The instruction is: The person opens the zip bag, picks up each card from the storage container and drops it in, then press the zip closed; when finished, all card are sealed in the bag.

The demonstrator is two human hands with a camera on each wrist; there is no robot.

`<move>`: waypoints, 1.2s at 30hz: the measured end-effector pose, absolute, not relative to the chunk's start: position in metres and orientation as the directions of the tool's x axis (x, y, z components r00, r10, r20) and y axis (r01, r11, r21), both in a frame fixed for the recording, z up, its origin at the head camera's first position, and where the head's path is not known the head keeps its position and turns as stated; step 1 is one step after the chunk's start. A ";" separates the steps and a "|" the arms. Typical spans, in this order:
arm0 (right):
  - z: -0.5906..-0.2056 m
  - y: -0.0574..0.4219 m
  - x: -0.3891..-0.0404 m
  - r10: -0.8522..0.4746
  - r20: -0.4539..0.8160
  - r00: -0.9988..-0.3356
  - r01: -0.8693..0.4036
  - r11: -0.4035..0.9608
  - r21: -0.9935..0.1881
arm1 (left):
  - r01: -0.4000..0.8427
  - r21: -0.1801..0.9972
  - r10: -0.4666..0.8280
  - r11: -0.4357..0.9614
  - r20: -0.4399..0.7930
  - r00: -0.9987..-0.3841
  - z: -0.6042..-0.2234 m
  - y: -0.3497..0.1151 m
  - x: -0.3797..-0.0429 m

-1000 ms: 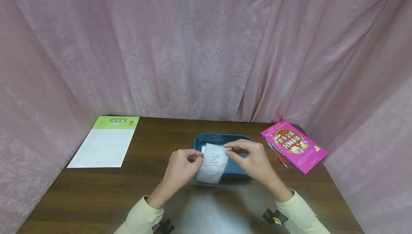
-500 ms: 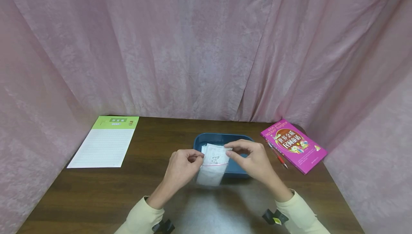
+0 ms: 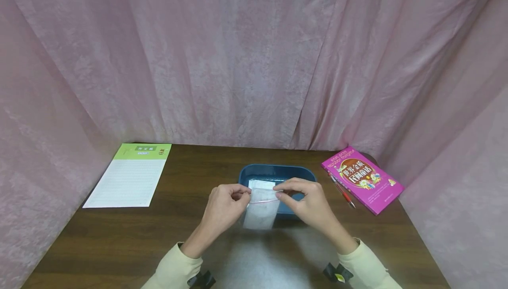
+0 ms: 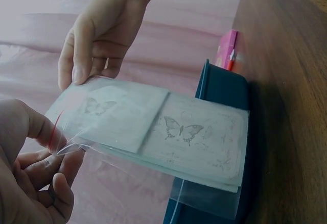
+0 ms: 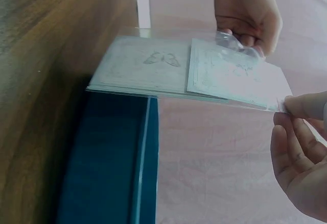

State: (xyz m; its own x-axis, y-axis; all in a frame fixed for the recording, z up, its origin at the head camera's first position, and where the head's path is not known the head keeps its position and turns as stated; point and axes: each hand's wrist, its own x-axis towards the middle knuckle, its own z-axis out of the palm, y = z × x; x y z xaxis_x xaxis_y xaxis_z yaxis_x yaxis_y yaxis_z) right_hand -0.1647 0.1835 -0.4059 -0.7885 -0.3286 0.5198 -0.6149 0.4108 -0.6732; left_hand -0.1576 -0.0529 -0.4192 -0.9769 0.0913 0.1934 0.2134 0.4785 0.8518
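Observation:
A clear plastic zip bag [image 3: 261,216] with a thin red line along its mouth is held up over the near side of a blue tray. Inside lie white paper cards printed with butterflies [image 4: 181,131]; a smaller one [image 5: 225,73] overlaps the larger near the mouth. My left hand [image 3: 227,205] pinches the bag's left edge between thumb and forefinger, beside the red line. On the other side, my right hand [image 3: 309,200] pinches the right top corner, its thumb and forefinger at the edge. Both wrist views show the bag stretched between the hands.
Beneath the bag stands the blue tray [image 3: 246,172], with a white paper [image 3: 262,184] showing there. A lined pad with a green header [image 3: 131,178] lies at the left of the wooden table [image 3: 190,174]. At right are a pink book [image 3: 369,187] and a red pen [image 3: 346,196].
My right hand has shifted slightly left and down. The top part of the bag has tipped over, so the butterfly print above the red line no longer shows in the head view. My left hand stays put.

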 end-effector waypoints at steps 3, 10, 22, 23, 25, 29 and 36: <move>-0.409 0.183 -0.163 -0.335 0.527 -0.781 -0.625 0.414 -0.662 | 0.219 0.851 0.090 0.478 0.200 -0.976 -0.419 -0.053 -0.158; -0.415 0.182 -0.161 -0.349 0.542 -0.764 -0.645 0.422 -0.637 | 0.215 0.852 0.093 0.476 0.195 -0.976 -0.419 -0.054 -0.158; -0.415 0.182 -0.161 -0.355 0.531 -0.770 -0.638 0.397 -0.660 | 0.206 0.855 0.089 0.476 0.186 -0.978 -0.421 -0.056 -0.158; -0.415 0.182 -0.161 -0.353 0.531 -0.770 -0.637 0.394 -0.663 | 0.205 0.854 0.089 0.478 0.185 -0.979 -0.421 -0.056 -0.158; -0.415 0.182 -0.162 -0.353 0.535 -0.768 -0.640 0.387 -0.664 | 0.203 0.853 0.088 0.481 0.183 -0.979 -0.421 -0.056 -0.158; -0.415 0.182 -0.164 -0.352 0.527 -0.774 -0.632 0.378 -0.676 | 0.205 0.851 0.097 0.483 0.180 -0.979 -0.420 -0.057 -0.158; -0.416 0.186 -0.174 -0.339 0.495 -0.800 -0.598 0.388 -0.701 | 0.200 0.857 0.109 0.475 0.169 -0.980 -0.418 -0.059 -0.156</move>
State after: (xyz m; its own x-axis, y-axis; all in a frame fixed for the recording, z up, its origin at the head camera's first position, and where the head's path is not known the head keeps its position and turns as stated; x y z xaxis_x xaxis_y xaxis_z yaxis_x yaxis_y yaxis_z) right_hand -0.1741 0.1857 -0.4162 -0.8003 -0.3390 0.4946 -0.5979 0.3883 -0.7013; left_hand -0.1561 -0.0587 -0.4182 -0.9796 0.1088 0.1688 0.2004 0.4747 0.8570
